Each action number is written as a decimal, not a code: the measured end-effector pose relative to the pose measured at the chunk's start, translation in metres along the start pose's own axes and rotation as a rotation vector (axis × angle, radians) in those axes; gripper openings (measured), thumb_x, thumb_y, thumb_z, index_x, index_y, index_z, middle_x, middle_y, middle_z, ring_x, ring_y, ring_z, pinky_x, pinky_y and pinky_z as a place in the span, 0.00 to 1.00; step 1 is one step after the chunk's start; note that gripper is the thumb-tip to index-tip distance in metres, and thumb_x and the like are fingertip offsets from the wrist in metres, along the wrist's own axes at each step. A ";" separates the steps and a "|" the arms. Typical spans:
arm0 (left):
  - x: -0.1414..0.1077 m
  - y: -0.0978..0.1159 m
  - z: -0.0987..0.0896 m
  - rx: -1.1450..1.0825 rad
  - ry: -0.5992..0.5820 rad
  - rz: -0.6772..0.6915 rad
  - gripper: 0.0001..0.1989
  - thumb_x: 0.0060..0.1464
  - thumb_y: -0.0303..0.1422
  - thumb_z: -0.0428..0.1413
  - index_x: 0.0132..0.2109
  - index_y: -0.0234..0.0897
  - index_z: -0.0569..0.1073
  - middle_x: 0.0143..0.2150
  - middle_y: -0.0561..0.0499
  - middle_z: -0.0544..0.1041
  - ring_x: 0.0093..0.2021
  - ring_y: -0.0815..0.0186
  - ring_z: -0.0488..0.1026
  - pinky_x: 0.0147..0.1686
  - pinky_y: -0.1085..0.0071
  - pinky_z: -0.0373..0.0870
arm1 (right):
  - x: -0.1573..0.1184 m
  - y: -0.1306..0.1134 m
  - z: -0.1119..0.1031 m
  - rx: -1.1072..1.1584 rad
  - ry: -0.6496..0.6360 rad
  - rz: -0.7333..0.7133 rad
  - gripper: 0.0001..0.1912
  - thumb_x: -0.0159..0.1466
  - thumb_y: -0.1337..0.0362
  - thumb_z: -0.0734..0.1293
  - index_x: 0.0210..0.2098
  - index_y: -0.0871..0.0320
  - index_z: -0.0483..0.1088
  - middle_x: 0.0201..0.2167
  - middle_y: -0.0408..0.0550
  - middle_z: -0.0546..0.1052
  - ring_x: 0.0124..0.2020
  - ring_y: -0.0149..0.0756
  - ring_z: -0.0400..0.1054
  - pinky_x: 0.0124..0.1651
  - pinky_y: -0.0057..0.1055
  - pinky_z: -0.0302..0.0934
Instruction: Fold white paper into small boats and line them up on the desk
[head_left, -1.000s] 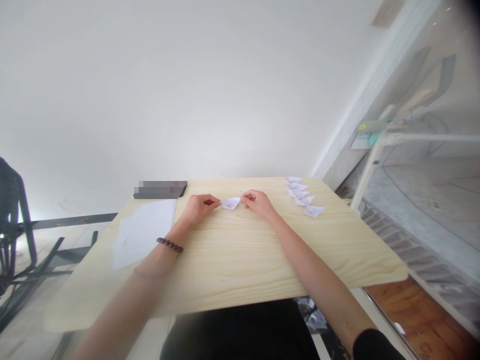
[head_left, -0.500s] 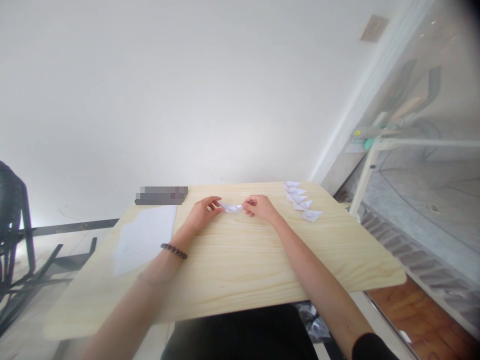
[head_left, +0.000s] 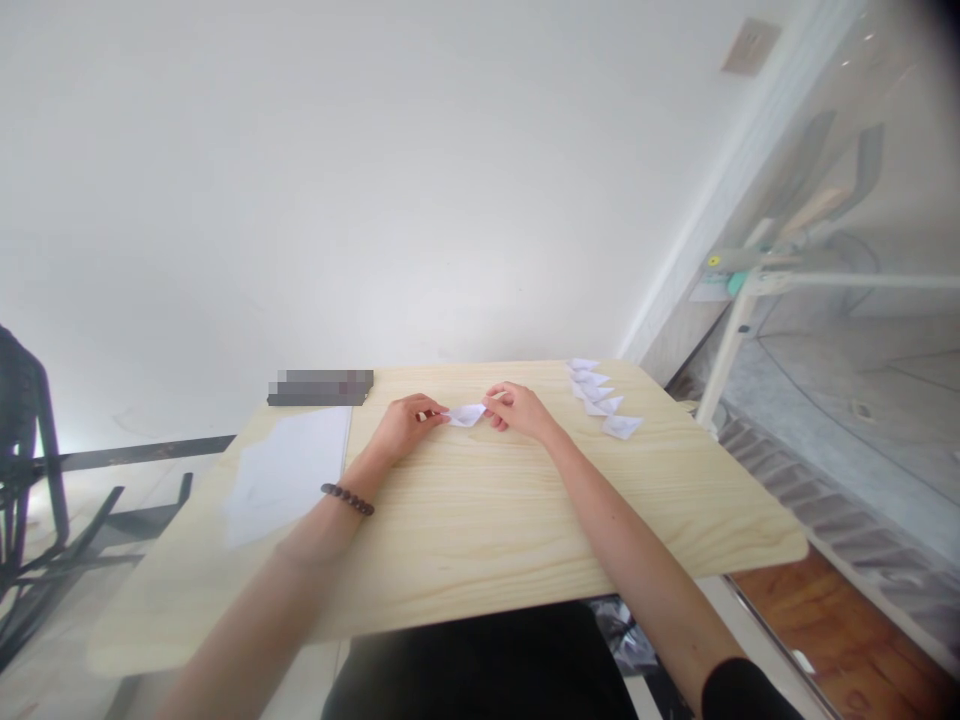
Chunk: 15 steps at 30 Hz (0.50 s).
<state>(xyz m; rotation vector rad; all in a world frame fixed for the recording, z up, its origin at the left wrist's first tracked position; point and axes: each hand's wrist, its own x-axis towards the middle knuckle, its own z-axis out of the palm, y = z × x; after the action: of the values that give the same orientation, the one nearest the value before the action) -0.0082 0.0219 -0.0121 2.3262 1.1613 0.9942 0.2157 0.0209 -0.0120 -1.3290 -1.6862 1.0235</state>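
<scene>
And we're in close: L hand (head_left: 409,425) has its thumb and fingertips together now, clamped on the L tip of the small white folded paper (head_left: 466,416), where half a sec ago they were spread wider. R hand (head_left: 520,410) has thumb & index pinched at the opp. end, much as before. The paper's btwn the two hands, mid-table, over the pale wooden table (head_left: 480,540); it looked like a low, curved strip a moment ago, now it shows a broader face w/ the R tip angled up. Off to the R, the slanting row of similar folded pieces (head_left: 622,427) hasn't changed. On the L, loose white sheets (head_left: 292,470) lie as before, nr the beaded bracelet (head_left: 347,498), w/ a dark, pixelated item (head_left: 321,389) just behind, also unmoved.
</scene>
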 end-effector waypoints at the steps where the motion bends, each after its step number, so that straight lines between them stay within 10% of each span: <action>1: 0.000 0.000 0.000 -0.005 -0.002 0.003 0.15 0.49 0.42 0.51 0.35 0.37 0.75 0.33 0.49 0.74 0.27 0.71 0.67 0.29 0.74 0.64 | 0.000 0.000 0.000 0.000 -0.006 -0.001 0.11 0.55 0.61 0.62 0.35 0.62 0.66 0.26 0.48 0.75 0.19 0.25 0.67 0.21 0.20 0.63; 8: -0.002 0.003 0.001 0.008 -0.057 -0.077 0.16 0.47 0.42 0.52 0.40 0.38 0.72 0.33 0.51 0.74 0.29 0.69 0.68 0.30 0.73 0.65 | -0.003 -0.010 -0.009 -0.081 -0.015 0.054 0.06 0.53 0.66 0.63 0.25 0.64 0.69 0.20 0.47 0.74 0.18 0.26 0.67 0.18 0.19 0.61; 15: 0.001 0.016 0.008 0.136 -0.139 -0.042 0.16 0.50 0.40 0.47 0.41 0.38 0.71 0.35 0.49 0.73 0.34 0.66 0.68 0.35 0.70 0.65 | -0.039 -0.034 -0.080 -0.166 0.078 0.162 0.06 0.51 0.68 0.64 0.26 0.66 0.69 0.26 0.53 0.75 0.24 0.33 0.70 0.17 0.19 0.61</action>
<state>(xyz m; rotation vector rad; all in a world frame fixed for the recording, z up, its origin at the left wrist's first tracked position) 0.0064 0.0129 -0.0081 2.4213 1.2514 0.7463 0.2822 -0.0111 0.0485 -1.6148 -1.6555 0.9250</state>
